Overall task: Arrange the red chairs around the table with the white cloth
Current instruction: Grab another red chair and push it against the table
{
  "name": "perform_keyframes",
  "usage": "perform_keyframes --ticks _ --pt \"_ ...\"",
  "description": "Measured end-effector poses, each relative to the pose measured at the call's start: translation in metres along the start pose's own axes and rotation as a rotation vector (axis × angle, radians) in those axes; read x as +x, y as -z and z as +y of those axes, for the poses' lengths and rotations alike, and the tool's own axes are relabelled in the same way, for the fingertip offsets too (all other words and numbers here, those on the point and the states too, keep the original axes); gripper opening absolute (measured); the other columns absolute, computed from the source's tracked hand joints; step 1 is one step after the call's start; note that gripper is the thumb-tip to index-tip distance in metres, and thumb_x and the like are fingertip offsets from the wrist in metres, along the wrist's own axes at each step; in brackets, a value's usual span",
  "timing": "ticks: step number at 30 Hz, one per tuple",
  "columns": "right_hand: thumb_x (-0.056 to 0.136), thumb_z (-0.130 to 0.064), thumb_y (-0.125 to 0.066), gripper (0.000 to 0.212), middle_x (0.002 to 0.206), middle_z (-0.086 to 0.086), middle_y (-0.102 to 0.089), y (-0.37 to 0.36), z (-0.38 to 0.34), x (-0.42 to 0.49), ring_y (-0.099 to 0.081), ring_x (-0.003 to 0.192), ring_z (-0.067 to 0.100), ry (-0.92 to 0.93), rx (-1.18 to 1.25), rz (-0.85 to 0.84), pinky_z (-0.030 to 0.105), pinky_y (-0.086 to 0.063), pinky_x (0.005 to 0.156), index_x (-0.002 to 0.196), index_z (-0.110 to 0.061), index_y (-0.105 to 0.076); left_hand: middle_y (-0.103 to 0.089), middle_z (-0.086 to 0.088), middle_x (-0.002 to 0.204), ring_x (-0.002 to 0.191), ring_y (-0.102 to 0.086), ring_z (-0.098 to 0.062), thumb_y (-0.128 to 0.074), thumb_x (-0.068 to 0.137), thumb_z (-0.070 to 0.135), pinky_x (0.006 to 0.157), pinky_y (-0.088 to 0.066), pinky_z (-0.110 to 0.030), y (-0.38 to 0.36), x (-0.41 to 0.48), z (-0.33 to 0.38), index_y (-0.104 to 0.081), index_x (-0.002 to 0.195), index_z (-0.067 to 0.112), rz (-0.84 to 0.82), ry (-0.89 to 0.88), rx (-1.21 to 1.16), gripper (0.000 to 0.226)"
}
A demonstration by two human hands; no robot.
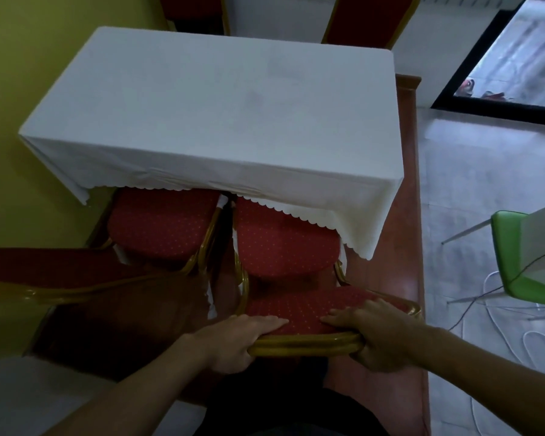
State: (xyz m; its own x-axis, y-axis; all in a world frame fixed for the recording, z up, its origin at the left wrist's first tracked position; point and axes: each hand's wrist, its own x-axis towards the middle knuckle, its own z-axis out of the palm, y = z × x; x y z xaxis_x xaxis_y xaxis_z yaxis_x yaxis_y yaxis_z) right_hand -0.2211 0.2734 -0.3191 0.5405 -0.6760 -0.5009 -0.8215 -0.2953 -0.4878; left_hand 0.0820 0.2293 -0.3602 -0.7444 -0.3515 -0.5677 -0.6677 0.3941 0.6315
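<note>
Both hands, left point(233, 344) and right point(379, 336), grip clamped on the red chair's backrest point(306, 343) at six o'clock; next, judging, push it under the counter point(202, 121).

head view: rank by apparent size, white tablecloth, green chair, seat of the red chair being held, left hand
1. White tablecloth, largest by far.
2. Red chair seat, partly under the cloth.
3. Green chair, cut off by the frame edge, so its rank against the seat is unsure.
4. Left hand, smallest, though nearest the camera.
</note>
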Motion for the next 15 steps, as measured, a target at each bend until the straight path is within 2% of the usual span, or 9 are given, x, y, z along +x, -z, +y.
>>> perform_keyframes --ticks 3,6,10,15 --pt "0.086 -0.035 -0.057 0.054 0.121 -0.016 -0.066 -0.007 -0.021 0.006 -0.065 0.097 0.004 -0.045 0.016 -0.027 0.029 -0.053 0.090 0.140 -0.036 -0.051 -0.020 0.006 0.164 0.147 -0.022 -0.008 -0.050 0.097 0.017 0.121 -0.020 -0.038 0.005 -0.013 -0.011 -0.013 0.158 0.036 -0.047 -0.020 0.020 0.075" --pt "0.082 -0.038 -0.058 0.061 0.133 -0.016 -0.062 -0.017 -0.038 0.007 -0.063 0.108 0.002 -0.092 0.047 -0.014 0.029 -0.051 0.096 0.143 -0.039 -0.048 -0.018 0.005 0.164 0.149 -0.018 -0.012 -0.048 0.095 0.020 0.121 -0.018 -0.043 0.007 -0.025 -0.020 -0.010 0.158 0.037 -0.100 -0.032 0.019 0.075" --pt "0.086 -0.035 -0.053 0.069 0.156 -0.020 -0.040 -0.035 -0.053 0.009 -0.042 0.138 0.000 -0.172 0.041 -0.040 0.032 -0.035 0.117 0.151 -0.047 -0.034 -0.012 0.006 0.165 0.150 -0.013 -0.013 -0.053 0.094 0.011 0.121 -0.012 -0.036 0.001 -0.038 -0.027 -0.005 0.158 0.038 -0.148 -0.051 0.072 0.084" --pt "0.092 -0.026 -0.054 0.071 0.163 -0.015 -0.025 -0.035 -0.062 0.008 -0.025 0.149 0.006 -0.195 0.030 -0.153 0.039 -0.017 0.124 0.154 -0.045 -0.024 -0.006 0.008 0.166 0.151 -0.006 -0.013 -0.051 0.091 0.005 0.122 -0.008 -0.038 -0.005 -0.046 -0.029 0.000 0.158 0.039 -0.204 -0.051 0.032 0.091"
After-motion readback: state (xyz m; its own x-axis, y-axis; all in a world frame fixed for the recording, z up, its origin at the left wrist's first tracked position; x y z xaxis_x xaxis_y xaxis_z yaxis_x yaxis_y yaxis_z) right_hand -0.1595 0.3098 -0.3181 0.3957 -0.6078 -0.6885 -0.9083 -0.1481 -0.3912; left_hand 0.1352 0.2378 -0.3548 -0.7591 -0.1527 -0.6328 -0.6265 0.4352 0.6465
